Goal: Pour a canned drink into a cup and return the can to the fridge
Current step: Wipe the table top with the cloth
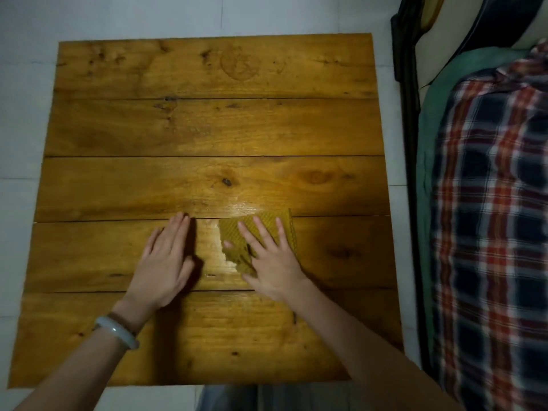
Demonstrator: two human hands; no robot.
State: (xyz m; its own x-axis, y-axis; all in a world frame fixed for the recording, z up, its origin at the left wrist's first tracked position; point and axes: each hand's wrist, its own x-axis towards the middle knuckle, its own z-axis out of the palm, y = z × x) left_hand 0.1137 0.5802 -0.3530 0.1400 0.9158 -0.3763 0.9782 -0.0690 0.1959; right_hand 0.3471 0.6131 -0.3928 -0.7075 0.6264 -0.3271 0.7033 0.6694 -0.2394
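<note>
**No can or cup in view; a cloth lies under the right hand**

The wooden table (207, 129) carries neither can nor cup, and no fridge shows; where they are cannot be told from here. The left hand (166, 259) lies flat on the near planks, palm down, fingers straight and together, gripping nothing. The right hand (271, 259) is spread open, pressing a thin yellow-brown cloth (237, 247) against the wood just right of the left hand. A glossy patch (246, 207) beside the cloth may be wet, or only glare.

The cloth looks soft and limp; it would bunch and slide under a flat palm and is best taken by pinching an edge.

Judged from the task, a drink can is thin-walled and may be slick if cold. A hold round its middle, firm without squeezing, would likely suit it. A bed (489, 218) runs along the right side.
</note>
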